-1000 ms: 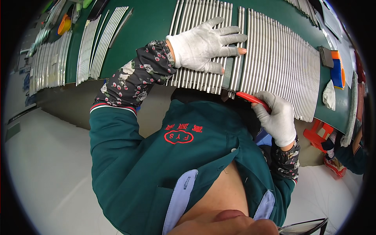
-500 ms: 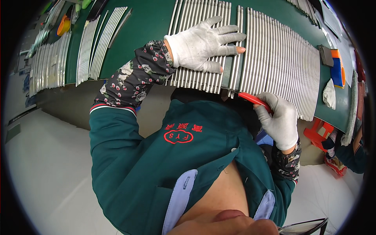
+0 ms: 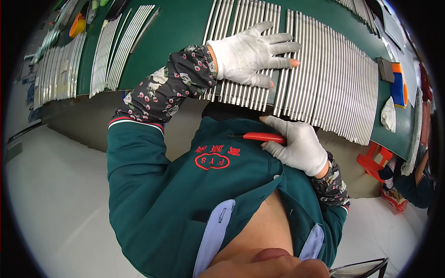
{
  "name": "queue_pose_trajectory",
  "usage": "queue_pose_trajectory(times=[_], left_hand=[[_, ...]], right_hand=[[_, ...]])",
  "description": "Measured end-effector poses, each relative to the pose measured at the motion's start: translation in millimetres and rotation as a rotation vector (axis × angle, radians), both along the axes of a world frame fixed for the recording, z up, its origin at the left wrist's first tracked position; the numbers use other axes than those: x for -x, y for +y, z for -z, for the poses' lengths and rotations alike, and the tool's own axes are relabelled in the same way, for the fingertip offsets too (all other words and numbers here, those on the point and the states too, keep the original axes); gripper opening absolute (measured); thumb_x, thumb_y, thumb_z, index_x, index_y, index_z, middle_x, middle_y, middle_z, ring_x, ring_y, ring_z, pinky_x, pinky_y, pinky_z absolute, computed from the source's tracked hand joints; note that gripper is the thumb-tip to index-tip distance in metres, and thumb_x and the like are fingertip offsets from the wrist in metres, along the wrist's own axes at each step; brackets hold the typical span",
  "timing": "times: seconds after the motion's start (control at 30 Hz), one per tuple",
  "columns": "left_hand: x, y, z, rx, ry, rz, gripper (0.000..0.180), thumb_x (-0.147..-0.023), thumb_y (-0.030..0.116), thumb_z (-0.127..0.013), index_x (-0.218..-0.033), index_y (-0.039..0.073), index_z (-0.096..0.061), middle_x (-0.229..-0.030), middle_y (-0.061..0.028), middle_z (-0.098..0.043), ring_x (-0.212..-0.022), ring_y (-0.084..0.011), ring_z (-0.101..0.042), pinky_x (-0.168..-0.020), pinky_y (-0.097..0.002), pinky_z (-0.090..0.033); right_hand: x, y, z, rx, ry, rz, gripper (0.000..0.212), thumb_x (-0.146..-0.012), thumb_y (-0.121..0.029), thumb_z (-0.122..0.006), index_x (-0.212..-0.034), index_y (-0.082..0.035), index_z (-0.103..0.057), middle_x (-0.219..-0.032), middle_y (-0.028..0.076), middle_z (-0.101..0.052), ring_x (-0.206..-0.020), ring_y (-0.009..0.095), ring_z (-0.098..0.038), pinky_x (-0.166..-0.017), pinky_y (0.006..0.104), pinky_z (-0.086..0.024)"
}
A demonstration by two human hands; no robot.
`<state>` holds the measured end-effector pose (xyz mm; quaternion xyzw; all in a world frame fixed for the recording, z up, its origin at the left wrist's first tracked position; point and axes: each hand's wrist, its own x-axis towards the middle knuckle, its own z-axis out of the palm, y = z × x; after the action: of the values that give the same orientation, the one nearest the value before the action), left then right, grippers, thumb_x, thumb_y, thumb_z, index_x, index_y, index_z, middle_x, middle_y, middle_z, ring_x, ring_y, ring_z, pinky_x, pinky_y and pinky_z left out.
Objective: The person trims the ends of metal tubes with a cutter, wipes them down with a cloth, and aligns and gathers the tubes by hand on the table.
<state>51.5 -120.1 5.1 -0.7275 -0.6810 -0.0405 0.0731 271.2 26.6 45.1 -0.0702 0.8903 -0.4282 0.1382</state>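
My left hand (image 3: 248,54), in a white glove with bare thumb and fingertip showing, lies flat with fingers spread. It rests across a row of slim silver metal strips (image 3: 248,97), its fingertips reaching over a narrow gap onto a second, wider row of strips (image 3: 340,78). A red-handled knife (image 3: 263,136) with a thin pointed blade is in my right hand (image 3: 299,146), also white-gloved. That hand is closed round the handle in front of the table edge, close to my green jacket. The blade points left and touches no strip that I can see.
More strips lie in bundles on the green table (image 3: 178,23) at the left (image 3: 60,69) and left centre (image 3: 125,51). At the right are a dark block (image 3: 384,69), a blue-and-orange object (image 3: 398,85) and a white cloth (image 3: 388,113). A red stool (image 3: 373,160) stands below, near another person.
My right hand has drawn the knife away from the strips' near ends, left and toward my body. My left hand has slid slightly right, and a separate strip or two now sits against the wider row.
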Motion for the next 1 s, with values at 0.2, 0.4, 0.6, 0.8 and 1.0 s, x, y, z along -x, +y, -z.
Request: queue_pose_trajectory(times=[0.2,0.4,0.6,0.8,1.0], left_hand=[[-1.7,1.1,3.4,-0.029,-0.009,-0.002,0.075,-0.092,0.066,-0.043,-0.152,0.021,-0.037,-0.159,-0.0146,-0.031,-0.144,-0.0352,-0.034,-0.118,-0.0591,-0.02],[-1.6,-0.8,1.4,-0.009,-0.009,-0.013,0.075,-0.091,0.066,-0.043,-0.15,0.02,-0.039,-0.157,-0.0139,-0.034,-0.145,-0.0338,-0.033,-0.118,-0.0577,-0.021],[-0.4,-5.1,-1.6,-0.021,-0.039,-0.008,0.074,-0.088,0.063,-0.047,-0.147,0.018,-0.044,-0.156,-0.0136,-0.036,-0.143,-0.0328,-0.036,-0.118,-0.0582,-0.021],[0.1,-8.8,-3.5,-0.016,-0.044,-0.01,0.073,-0.088,0.062,-0.048,-0.146,0.018,-0.045,-0.156,-0.0137,-0.036,-0.143,-0.0327,-0.035,-0.118,-0.0581,-0.02],[2.5,-13.9,-2.7,-0.012,-0.075,-0.012,0.073,-0.09,0.064,-0.047,-0.147,0.019,-0.044,-0.157,-0.0129,-0.035,-0.144,-0.0326,-0.034,-0.119,-0.0575,-0.019]], right_hand=[[3.4,-4.0,8.2,-0.003,0.024,0.003,0.057,-0.076,-0.027,-0.08,-0.124,-0.001,-0.065,-0.071,0.02,-0.067,-0.063,0.033,-0.069,-0.061,0.0379,-0.057],[7.3,-8.2,5.1,0.014,-0.001,-0.04,0.057,-0.076,-0.026,-0.08,-0.125,-0.003,-0.065,-0.07,0.019,-0.067,-0.063,0.032,-0.069,-0.061,0.0379,-0.057],[11.2,-11.9,3.9,-0.007,-0.02,-0.056,0.061,-0.077,-0.027,-0.079,-0.13,-0.004,-0.062,-0.066,0.018,-0.065,-0.061,0.032,-0.068,-0.059,0.038,-0.056],[16.5,-18.8,6.8,0.021,-0.025,-0.1,0.064,-0.078,-0.029,-0.077,-0.135,-0.004,-0.058,-0.063,0.017,-0.063,-0.058,0.032,-0.067,-0.057,0.0391,-0.055],[18.9,-20.1,5.4,0.0,-0.053,-0.118,0.066,-0.079,-0.029,-0.076,-0.137,-0.004,-0.056,-0.063,0.017,-0.063,-0.058,0.032,-0.067,-0.058,0.039,-0.055]])
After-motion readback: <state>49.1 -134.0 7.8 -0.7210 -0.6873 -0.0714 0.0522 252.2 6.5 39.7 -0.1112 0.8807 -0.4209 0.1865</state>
